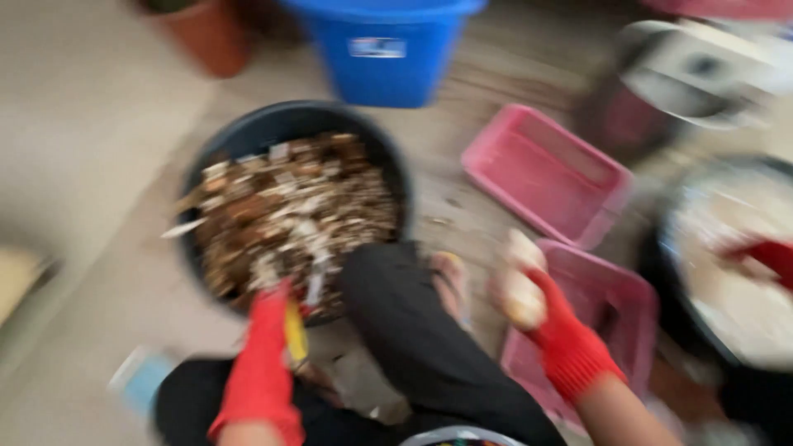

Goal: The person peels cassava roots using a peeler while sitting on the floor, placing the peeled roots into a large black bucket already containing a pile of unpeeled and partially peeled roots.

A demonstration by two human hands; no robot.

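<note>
Pale, roundish lump (522, 291), likely a peeled root or tuber though the blur hides its kind, sits in the right hand (552, 329), whose red glove is closed around it above the near pink basket (629, 307). From the head view, which is smeared by motion, the left hand (266, 347), also in a red glove, is clamped on a yellow-handled tool (296, 332) held at the near rim of a dark round tub (248, 136). That tub is filled with brown and pale peelings (293, 211). The person's knee in black cloth (405, 322) rises between the 2 hands, and a foot in a sandal (450, 285) rests on the floor just beside the held lump. A 2nd pink basket (541, 169) lies farther off on the floor, near a blue bucket (384, 49) and a brown pot (211, 33). At the right edge a dark basin (661, 272) holds pale contents, with another red-gloved hand (764, 256) over it.
</note>
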